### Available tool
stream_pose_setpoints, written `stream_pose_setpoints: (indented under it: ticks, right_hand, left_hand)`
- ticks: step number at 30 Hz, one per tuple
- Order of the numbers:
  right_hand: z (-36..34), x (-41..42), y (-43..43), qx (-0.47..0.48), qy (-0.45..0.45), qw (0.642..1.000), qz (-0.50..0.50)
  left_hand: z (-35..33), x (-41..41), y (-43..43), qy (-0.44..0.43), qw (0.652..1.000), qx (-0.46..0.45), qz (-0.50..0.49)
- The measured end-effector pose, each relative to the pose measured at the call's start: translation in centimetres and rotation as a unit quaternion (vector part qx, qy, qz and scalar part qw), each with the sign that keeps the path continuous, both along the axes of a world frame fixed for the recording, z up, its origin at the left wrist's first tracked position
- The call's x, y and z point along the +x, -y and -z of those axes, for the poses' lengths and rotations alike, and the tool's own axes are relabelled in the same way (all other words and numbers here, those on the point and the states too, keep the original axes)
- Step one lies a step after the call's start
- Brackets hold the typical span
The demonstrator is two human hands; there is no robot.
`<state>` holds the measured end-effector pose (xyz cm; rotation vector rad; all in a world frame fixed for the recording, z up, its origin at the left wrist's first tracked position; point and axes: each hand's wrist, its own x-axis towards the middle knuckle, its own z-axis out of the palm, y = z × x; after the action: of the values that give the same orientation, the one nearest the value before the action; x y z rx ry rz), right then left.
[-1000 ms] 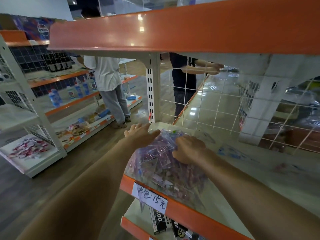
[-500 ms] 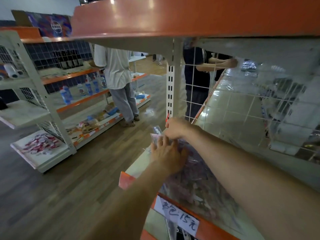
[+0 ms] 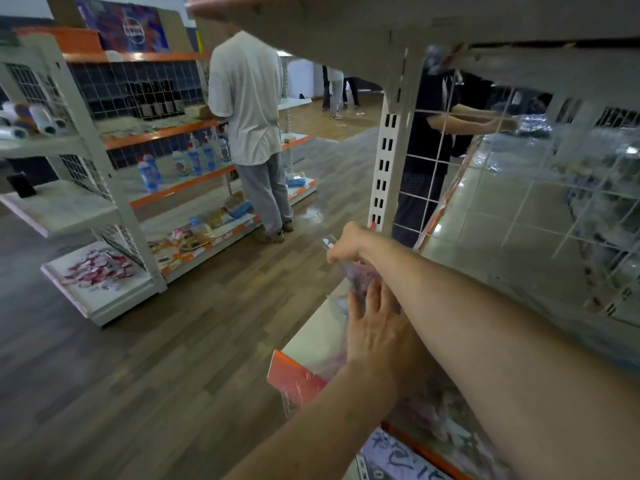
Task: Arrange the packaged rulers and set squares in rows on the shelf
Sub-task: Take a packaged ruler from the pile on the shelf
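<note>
Right fingers (image 3: 335,252) are curled tight round the far end of a clear ruler packet (image 3: 360,275), with its header tab poking out above the right hand (image 3: 347,244). Left fingers (image 3: 371,299) are straight and spread, pressing flat on the same packet, and the left hand (image 3: 379,336) holds nothing. A second ago both hands were on the heap of packets (image 3: 436,420) mid-shelf. Since then the right hand has gone out to the shelf's left end, just beside the slotted upright (image 3: 384,157), and the left has followed. The packet now lies along the white shelf (image 3: 320,329) at that end, above the orange shelf lip (image 3: 294,379). That probably means a row is being started or squared at the end. The heap looks unsorted, so most of the task remains.
</note>
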<state>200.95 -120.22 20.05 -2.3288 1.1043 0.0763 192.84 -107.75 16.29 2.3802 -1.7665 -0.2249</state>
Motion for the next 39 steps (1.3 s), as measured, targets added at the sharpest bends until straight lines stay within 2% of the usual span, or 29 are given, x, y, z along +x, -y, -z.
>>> stream_pose_setpoints:
  ticks: [4,8,15,17,20,24,28,30,32,37,39]
  right_hand:
    - [-1.7,0.1,0.8,0.080,0.137,0.987,0.009]
    - [-5.7,-0.1,0.4,0.137,0.255,0.956,-0.038]
    - [-10.6,-6.9,-2.1,0.019,0.305,0.942,-0.141]
    - [-11.2,-10.0,-1.7,0.006,0.328,0.938,-0.112]
    - [-11.3,-15.3,-0.1,0.036,0.382,0.924,-0.003]
    - [-10.5,-23.0,1.4,0.112,0.455,0.869,0.159]
    - [-9.1,-30.2,1.8,0.247,0.506,0.794,0.230]
    - [-8.5,-33.4,1.8,0.283,0.529,0.759,0.254]
    - [-8.0,-36.3,1.9,0.302,0.540,0.738,0.271]
    - [-6.8,-39.0,0.9,0.281,0.517,0.755,0.291]
    - [-6.7,-37.9,-0.1,0.281,0.503,0.769,0.277]
  left_hand:
    - [0.3,-0.7,0.2,-0.003,0.999,-0.034,0.025]
    - [1.4,-0.8,0.7,0.004,0.998,-0.062,0.013]
    - [-0.6,-0.8,0.6,-0.015,0.996,-0.086,-0.018]
    - [-1.9,-0.9,0.7,-0.058,0.992,-0.101,-0.045]
    - [-3.6,-1.2,1.0,-0.139,0.974,-0.145,-0.104]
    - [-5.4,-2.9,1.4,-0.198,0.947,-0.194,-0.161]
    - [-6.3,-7.3,3.0,-0.232,0.938,-0.234,-0.107]
    - [-6.5,-9.5,3.8,-0.265,0.931,-0.243,-0.055]
    - [-6.7,-11.0,4.1,-0.274,0.928,-0.253,0.005]
    - [-8.1,-13.3,4.0,-0.158,0.969,-0.177,0.071]
    - [-8.8,-13.8,3.7,-0.145,0.974,-0.147,0.092]
